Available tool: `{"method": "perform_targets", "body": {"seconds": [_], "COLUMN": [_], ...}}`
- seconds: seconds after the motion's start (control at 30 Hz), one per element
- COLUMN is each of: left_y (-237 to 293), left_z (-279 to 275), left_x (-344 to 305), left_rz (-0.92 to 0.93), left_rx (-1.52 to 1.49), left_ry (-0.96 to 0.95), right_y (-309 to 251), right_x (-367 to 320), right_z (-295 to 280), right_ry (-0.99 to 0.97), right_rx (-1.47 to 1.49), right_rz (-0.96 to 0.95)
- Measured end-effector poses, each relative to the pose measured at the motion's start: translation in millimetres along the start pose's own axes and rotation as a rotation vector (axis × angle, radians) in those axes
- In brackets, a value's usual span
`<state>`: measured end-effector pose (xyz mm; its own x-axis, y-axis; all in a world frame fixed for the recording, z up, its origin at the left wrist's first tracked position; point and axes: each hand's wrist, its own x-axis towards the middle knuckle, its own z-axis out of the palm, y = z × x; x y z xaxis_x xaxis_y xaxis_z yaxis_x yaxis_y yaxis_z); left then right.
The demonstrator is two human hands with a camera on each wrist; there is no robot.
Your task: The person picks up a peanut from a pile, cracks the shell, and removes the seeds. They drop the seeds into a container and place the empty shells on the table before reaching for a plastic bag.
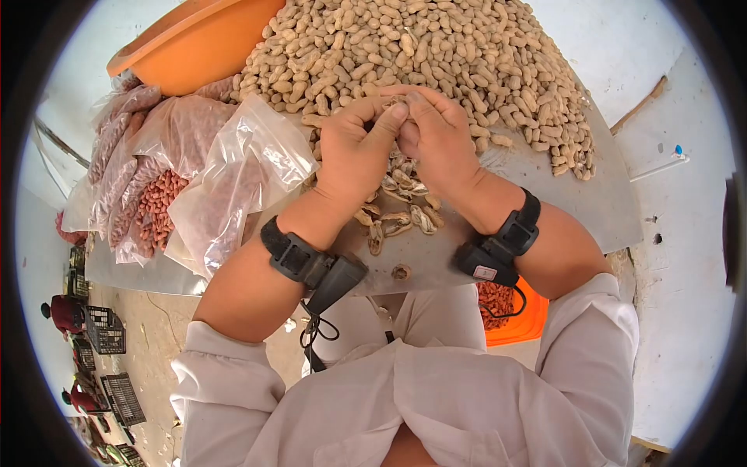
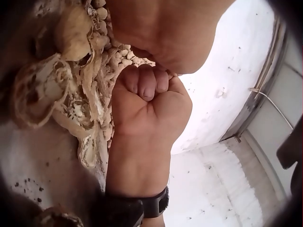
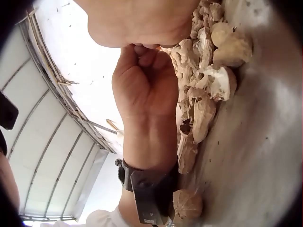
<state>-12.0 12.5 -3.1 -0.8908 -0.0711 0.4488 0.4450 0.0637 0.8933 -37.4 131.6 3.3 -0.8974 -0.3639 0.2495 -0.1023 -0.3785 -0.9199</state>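
Both hands meet in front of a big heap of unshelled peanuts (image 1: 405,47). Between the thumb and fingertips my left hand (image 1: 350,152) pinches a peanut (image 1: 394,100), mostly hidden by the fingers. My right hand (image 1: 442,144) pinches the same peanut from the other side, its thumb beside the left one. In the left wrist view the right hand's (image 2: 147,101) other fingers are curled into the palm. The right wrist view shows the left hand (image 3: 147,85) with curled fingers too. Under the hands lie split, hollow peanut shells (image 1: 397,223) on the metal table (image 1: 436,261).
Clear plastic bags (image 1: 241,171) of red shelled peanuts (image 1: 161,204) stand at the left, below an orange basin (image 1: 202,47). Another orange container (image 1: 525,323) with red kernels sits below the table's front edge at the right. Black crates (image 1: 123,398) and people are far left.
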Motion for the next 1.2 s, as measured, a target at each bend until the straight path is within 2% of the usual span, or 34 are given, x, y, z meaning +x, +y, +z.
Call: {"method": "perform_targets", "body": {"seconds": [0.2, 0.4, 0.47, 0.6, 0.67, 0.87, 0.97, 1.2], "left_y": [12, 9, 10, -4, -10, -5, -5, -12], "left_z": [0, 5, 2, -7, -10, -7, -9, -8], "left_x": [-4, -5, -5, 1, 2, 1, 1, 3], "left_rz": [-0.011, 0.095, 0.069, 0.091, 0.065, 0.021, -0.029, -0.019], "left_rx": [0.121, -0.054, -0.113, -0.009, -0.064, -0.245, -0.3, -0.295], "left_ry": [-0.029, -0.033, -0.061, -0.039, -0.048, -0.029, -0.01, -0.003], "right_y": [-3, -2, 1, 2, 2, -1, -3, 5], "right_x": [-2, 0, 2, 2, 4, 5, 2, 4], "right_z": [1, 1, -1, -8, -11, -4, -8, -5], "right_ry": [0.033, 0.07, 0.053, -0.043, -0.088, 0.021, -0.027, 0.006], "right_rx": [0.152, 0.26, 0.307, 0.285, 0.269, 0.096, -0.105, -0.157], "right_rz": [0.079, 0.103, 0.085, 0.088, 0.097, -0.026, -0.075, -0.092]}}
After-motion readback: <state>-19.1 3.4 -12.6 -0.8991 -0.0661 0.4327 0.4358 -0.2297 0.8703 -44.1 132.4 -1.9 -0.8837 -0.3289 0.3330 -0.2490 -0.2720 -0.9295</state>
